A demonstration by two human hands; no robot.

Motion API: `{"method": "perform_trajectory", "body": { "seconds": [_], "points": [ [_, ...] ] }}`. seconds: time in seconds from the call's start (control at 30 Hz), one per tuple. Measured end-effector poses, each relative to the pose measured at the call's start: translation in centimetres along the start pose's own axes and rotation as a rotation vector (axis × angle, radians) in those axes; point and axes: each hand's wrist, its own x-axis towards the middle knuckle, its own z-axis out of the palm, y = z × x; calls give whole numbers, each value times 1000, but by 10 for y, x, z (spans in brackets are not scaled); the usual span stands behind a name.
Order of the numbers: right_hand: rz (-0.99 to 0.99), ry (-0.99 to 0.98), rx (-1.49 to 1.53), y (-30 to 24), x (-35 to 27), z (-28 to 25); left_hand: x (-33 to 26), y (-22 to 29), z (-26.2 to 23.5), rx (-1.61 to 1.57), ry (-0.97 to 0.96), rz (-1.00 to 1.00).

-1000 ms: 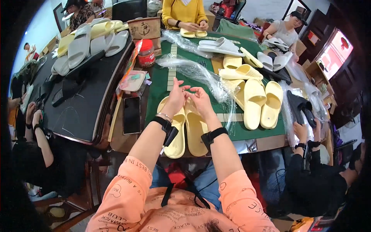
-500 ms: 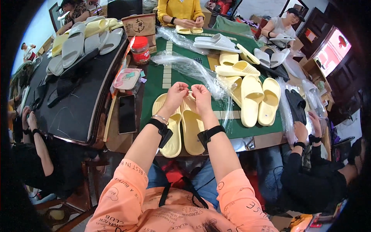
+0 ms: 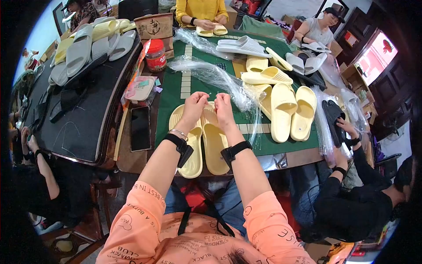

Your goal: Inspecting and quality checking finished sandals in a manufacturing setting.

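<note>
My left hand and my right hand are raised over the toe ends of a pale yellow slipper pair. Each hand is closed in a pinch, with a tiny pale tip of a thin clear strand showing at the fingertips. The strand's middle is too fine to follow. The left slipper and the right slipper lie side by side, heels toward me over the table edge; my hands and wrists partly cover them. Beyond my hands is a loose bundle of clear plastic strands.
Yellow slippers are piled to the right, with a grey slipper behind. On the left are a phone, a small tub and a red-lidded jar. Co-workers sit around the green table mat, handling slippers.
My hands have drawn slightly apart, still pinching above the slippers. The view has shifted a little. At the right, a co-worker's hand has moved onto the black slippers.
</note>
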Motion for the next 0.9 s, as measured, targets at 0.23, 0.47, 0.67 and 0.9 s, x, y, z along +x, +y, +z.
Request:
{"method": "perform_trajectory", "body": {
  "seconds": [0.23, 0.47, 0.67, 0.9],
  "points": [
    [-234, -39, -484, 2, -5, 6, 1, 1, -6, -121, -14, -70],
    [-233, -53, -457, -3, -8, 10, 1, 1, -6, -150, -8, -31],
    [-219, -47, -473, -2, -8, 10, 1, 0, -8, -125, -52, -43],
    [-203, -44, -447, -2, -8, 7, -1, 2, -4, -131, -75, -61]
  ]
}}
